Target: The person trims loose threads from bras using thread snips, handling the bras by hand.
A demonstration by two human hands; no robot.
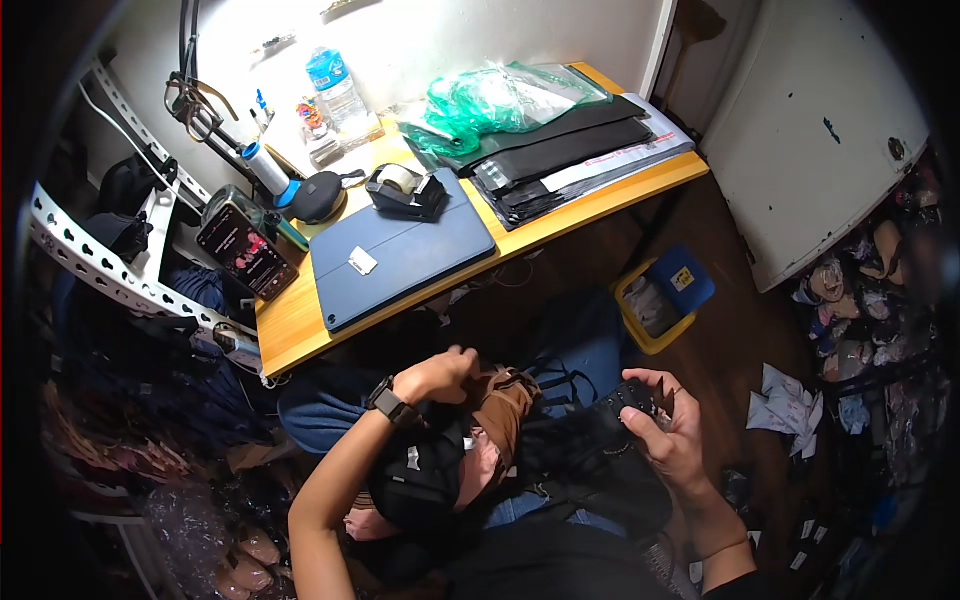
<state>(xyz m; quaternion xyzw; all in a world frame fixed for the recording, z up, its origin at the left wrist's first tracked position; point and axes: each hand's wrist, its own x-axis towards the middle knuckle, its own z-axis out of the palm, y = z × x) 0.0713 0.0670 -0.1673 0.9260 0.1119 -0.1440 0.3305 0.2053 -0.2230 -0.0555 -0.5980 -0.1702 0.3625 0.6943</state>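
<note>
My right hand point(672, 425) pinches the edge of a black bra point(605, 440) between thumb and fingers. Small light dots show along the held part, and the dark cloth hangs toward my lap. My left hand point(440, 378), with a dark watch on its wrist, has its fingers curled beside a brown bra point(505, 405); what they hold, if anything, is hidden. On my lap lie more garments: a black moulded cup point(415, 485) with a small white tag, and a pink piece point(480, 462) under the brown one.
Ahead stands a wooden table point(290, 343) bearing a blue tablet case point(400, 255), tape dispenser point(408, 192), phone point(247, 250), water bottle point(338, 95) and black packages point(570, 150). A yellow bin point(655, 343) with blue lid is below. Bagged garments point(870, 310) pile at right.
</note>
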